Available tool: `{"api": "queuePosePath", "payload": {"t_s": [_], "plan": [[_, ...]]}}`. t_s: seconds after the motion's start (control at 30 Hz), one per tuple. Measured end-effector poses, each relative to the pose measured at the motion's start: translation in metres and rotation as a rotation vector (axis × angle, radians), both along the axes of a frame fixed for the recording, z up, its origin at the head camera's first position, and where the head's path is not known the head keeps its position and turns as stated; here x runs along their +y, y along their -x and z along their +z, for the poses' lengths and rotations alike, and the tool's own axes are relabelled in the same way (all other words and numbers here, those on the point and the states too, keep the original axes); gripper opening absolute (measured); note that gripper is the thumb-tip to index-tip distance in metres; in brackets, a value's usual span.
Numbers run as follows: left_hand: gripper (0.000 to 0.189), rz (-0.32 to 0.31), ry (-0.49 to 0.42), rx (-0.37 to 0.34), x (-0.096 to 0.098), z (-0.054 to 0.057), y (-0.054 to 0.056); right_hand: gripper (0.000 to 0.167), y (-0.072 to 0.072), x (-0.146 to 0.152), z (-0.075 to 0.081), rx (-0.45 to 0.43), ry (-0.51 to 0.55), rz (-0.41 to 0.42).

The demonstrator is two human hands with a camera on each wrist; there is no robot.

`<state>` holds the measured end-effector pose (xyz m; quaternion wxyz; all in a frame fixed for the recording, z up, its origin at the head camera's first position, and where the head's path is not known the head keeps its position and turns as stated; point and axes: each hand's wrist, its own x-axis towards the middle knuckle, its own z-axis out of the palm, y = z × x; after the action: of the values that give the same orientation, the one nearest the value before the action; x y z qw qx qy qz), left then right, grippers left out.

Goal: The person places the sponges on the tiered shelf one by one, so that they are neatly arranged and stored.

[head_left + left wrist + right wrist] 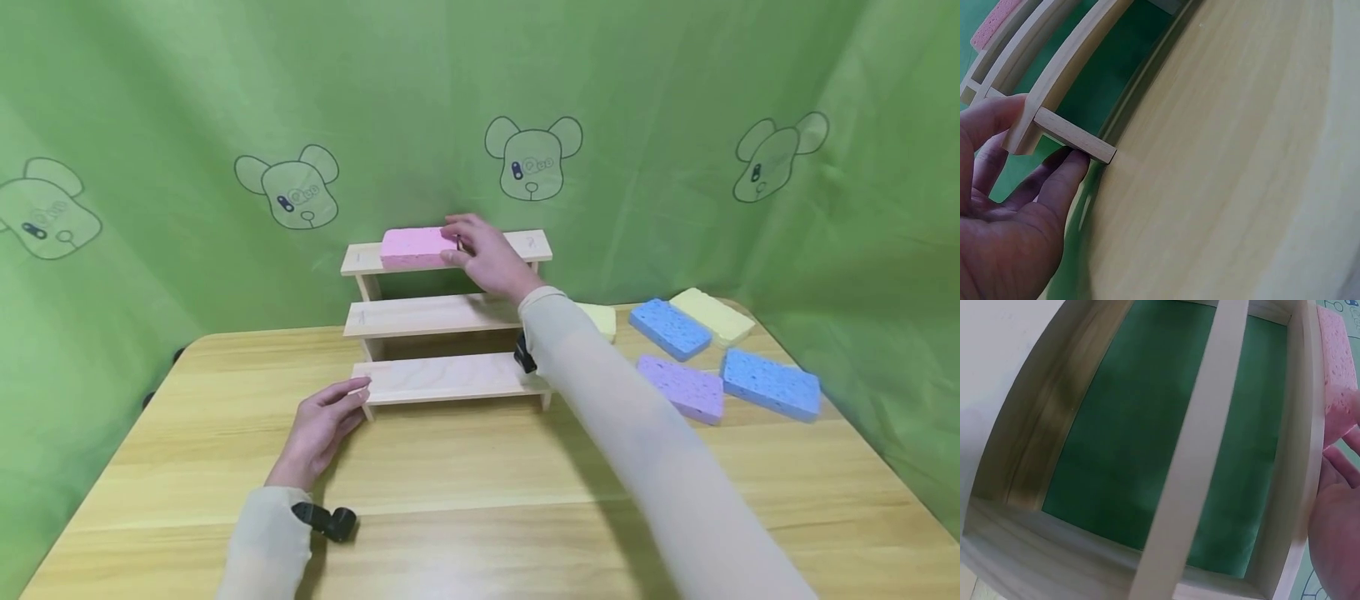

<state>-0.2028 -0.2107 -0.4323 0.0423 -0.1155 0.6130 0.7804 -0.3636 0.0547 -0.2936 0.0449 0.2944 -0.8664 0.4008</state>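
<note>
**Two hands at a three-tier wooden stand: the right hand (491,258) holds a pink sponge (414,248), the left hand (318,429) grips a lower corner**

Nearest is a smooth tabletop (420,483) with pale yellow wood grain. The left hand, at about eight o'clock from the stand (420,317), is pinched narrow on the left end of the bottom board (442,379), its digits touching the board and the squared leg (1075,134) below. The stand is bare, light wood: three flat, narrow boards rising like steps.

Toward three o'clock from the stand, five rectangular, pitted sponges lie on the table: a purple sponge (681,389) and a blue sponge (771,385) in front, another blue and a yellow behind, and a second yellow partly hidden by the right sleeve (645,442).

Farther back, the pink sponge, porous with rounded corners, lies flat on the top board (528,244), left of centre. It extends toward nine o'clock from the right hand, whose thumb and fingers pinch its right end; the right wrist view crops them, so exact fingertip placement is uncertain.

Behind hangs a green curtain (420,83) printed with bear-head outlines.
</note>
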Motion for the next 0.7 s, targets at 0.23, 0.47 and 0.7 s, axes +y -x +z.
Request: {"api": "queuePosePath", "payload": {"t_s": [0.23,0.47,0.7], "plan": [[0.039,-0.009,0.011,0.004,0.000,0.000,0.000,0.047,-0.004,0.009,0.000,-0.005,0.067,-0.011],[0.039,-0.011,0.005,0.005,0.000,0.000,0.000,0.051,-0.010,0.021,0.003,0.010,0.098,-0.012],[0.040,-0.011,0.005,0.002,0.000,0.000,0.000,0.061,-0.017,0.042,0.002,0.015,0.110,-0.012]]}}
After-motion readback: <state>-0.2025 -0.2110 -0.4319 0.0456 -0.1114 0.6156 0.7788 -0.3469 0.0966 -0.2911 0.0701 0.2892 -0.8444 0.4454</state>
